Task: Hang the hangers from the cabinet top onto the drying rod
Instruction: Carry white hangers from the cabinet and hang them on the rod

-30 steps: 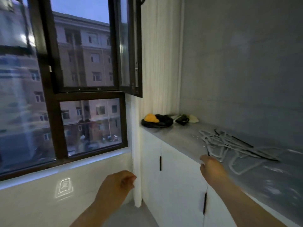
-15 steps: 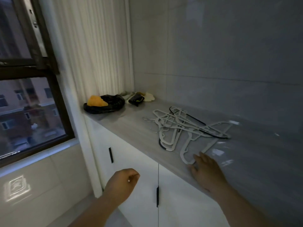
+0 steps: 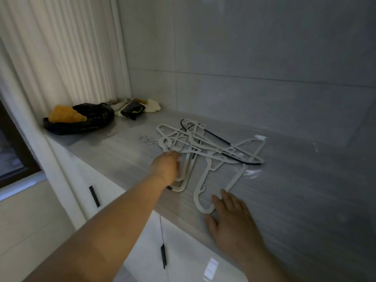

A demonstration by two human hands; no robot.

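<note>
Right hand lies flat on the worktop, fingers straight, touching the nearest hanger, which runs off toward the far right. Left hand sits on the hanger pile, can't tell its grip. Further back, a black bag holds something orange.

The hangers are lying flat in a loose, tangled heap on the grey tabletop, well back from its front edge. Most are showing pale, off-white plastic; a black one is threading through the pile, and a thin metal hook is poking out at the left. One pale hanger is stretching toward the front edge, its rounded end touching the right hand. The left hand is covering the pile's near-left corner.
</note>
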